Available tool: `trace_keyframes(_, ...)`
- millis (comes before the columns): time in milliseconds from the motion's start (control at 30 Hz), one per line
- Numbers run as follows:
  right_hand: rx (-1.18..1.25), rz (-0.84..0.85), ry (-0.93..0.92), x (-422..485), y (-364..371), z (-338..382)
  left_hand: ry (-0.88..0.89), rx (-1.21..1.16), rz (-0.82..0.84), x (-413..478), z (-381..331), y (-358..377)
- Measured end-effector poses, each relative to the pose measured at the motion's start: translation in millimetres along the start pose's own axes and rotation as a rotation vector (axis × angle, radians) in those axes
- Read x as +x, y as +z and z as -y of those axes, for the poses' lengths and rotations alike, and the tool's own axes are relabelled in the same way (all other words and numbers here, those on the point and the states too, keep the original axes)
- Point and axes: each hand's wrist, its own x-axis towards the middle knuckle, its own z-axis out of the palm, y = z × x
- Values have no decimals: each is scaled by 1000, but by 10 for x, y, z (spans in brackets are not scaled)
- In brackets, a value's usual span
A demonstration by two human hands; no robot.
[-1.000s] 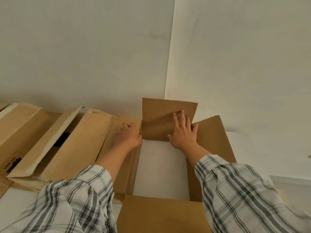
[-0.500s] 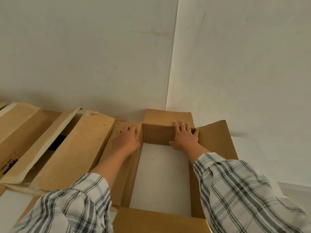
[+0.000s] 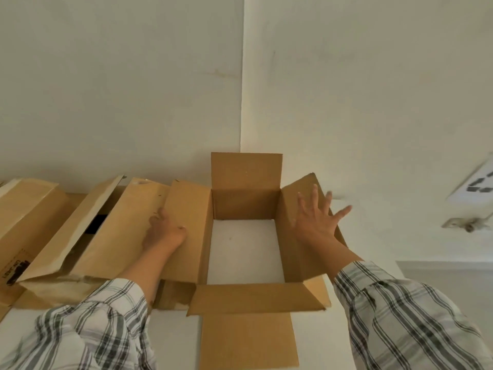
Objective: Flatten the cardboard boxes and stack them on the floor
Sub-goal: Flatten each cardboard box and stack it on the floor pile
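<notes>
Big plain white walls (image 3: 120, 89) meet in a corner right behind the open box (image 3: 246, 209), and that box is the thing being worked on. It sits upright on a white bench (image 3: 173, 340) with all four top flaps folded out, and the bottom inside shows white. The far flap (image 3: 246, 169) stands up against the wall corner. The near flap (image 3: 248, 340) lies flat toward the camera. The left flap (image 3: 186, 222) lies out over the neighbouring box (image 3: 114, 236), which touches the open box's left side and has its own long flaps half up. Another closed-looking box (image 3: 29, 209) is further left of that. Two plaid sleeves (image 3: 88, 329) come in from the near side of the open box. The left hand (image 3: 164, 232) rests palm down on the left flap near its outer edge. It's a bit blurred, but the fingers look laid on the cardboard and not curled round anything. The right hand (image 3: 316, 222) is against the inner face of the tilted right flap (image 3: 301, 252), fingers (image 3: 314, 194) straight and spread wide, gripping nothing, with the tips poking past the flap's edge. Well off to the right of the open box there's a small white wall plate (image 3: 477, 186) with dark marks.
</notes>
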Motion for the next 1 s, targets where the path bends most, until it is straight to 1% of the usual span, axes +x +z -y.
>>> trace_keyframes(133, 175, 62, 164, -393, -38, -338, -71, -193, -86, -223, -88, -175)
trace_keyframes(200, 246, 100, 192, -578, -46, -476, -43, -228, -114, -353, -152, -242)
trace_keyframes(267, 291, 101, 160, -727, -44, -562, 14, -245, -149, -503, -220, -283)
trace_keyframes(367, 341, 1, 96, -839, -95, -594, 90, -260, -199, -751, -381, -345)
trace_keyframes(500, 392, -79, -13, -844, -204, -569, 154, -288, -275, -1108, -803, -499)
trace_keyframes(567, 406, -90, -28, -814, -233, -614, 193, -316, -278, -1277, -1036, -541)
trace_keyframes(667, 418, -65, -11, -747, -250, -789, 275, -301, -211, -1549, -1362, -525)
trace_keyframes(767, 483, -23, 31, -627, -237, -1136, 374, -271, -74, -1800, -1674, -403)
trace_keyframes(833, 564, -3, 62, -517, -201, -1421, 425, -231, 31, -1951, -1864, -317)
trace_keyframes(900, 673, 24, 94, -417, -161, -1728, 473, -142, 147, -2141, -2069, -204)
trace_keyframes(1000, 904, 79, 98, -347, -97, -2036, 466, -24, 364, -2500, -2288, 57)
